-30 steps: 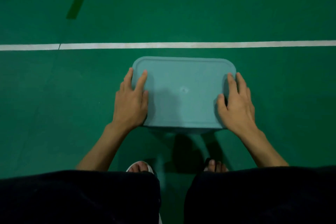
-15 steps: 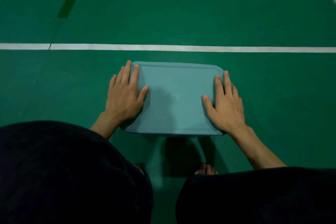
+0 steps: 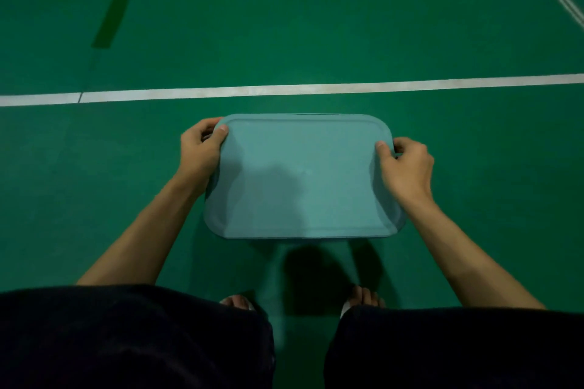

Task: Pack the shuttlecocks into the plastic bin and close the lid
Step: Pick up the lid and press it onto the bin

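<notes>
The lid [image 3: 303,177] is sitting over the plastic bin, which is almost wholly hidden beneath it, on the green court floor [image 3: 316,41] just ahead of the person's feet [image 3: 363,297]. The left hand [image 3: 199,148] is clamping the lid's left end and the right hand [image 3: 407,164] its right end, with thumbs lying on top and fingers curling under the rim. No shuttlecocks are showing. To seat it well, both ends are probably best pressed down evenly, keeping the lid square so neither corner is lifting.
</notes>
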The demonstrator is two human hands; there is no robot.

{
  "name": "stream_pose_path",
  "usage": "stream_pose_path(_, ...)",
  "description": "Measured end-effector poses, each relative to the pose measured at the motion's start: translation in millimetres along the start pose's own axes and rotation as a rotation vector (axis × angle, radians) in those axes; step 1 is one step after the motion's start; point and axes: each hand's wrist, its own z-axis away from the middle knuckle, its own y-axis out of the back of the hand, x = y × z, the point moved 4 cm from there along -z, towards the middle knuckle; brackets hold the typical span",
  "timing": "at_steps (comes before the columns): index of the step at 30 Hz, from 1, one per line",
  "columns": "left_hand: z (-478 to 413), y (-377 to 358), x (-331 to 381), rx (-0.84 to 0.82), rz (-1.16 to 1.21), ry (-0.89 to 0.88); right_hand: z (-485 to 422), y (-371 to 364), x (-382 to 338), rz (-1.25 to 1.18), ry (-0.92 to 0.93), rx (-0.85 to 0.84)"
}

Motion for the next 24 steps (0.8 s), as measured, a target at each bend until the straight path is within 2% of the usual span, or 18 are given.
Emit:
stream_pose_path(6, -5, 2, -7, 0.005, 0.151, 0.039, -6, 5, -10, 0.029, 0.02, 0.083)
stream_pose_path(11, -14, -5, -3, 0.009, 0.068, -0.021, -12, 0, -3, -0.054, -0.091, 0.06)
stream_pose_path(16, -9, -2, -1, 0.03, -0.172, -0.164, -6, -3, 1, 0.002, -0.019, 0.063)
stream_pose_path(20, -2, -6, 4, 0.073, -0.51, -0.332, 5, -15, -11, 0.252, 0.236, 0.012)
stream_pose_path(22, -9, -10, 7, 0.042, -0.629, -0.337, 7, -23, -19, 0.348, 0.376, -0.066)
stream_pose_path(24, -20, -13, 9, -0.01, -0.74, -0.328, 0, -25, -21, 0.361, 0.394, -0.128)
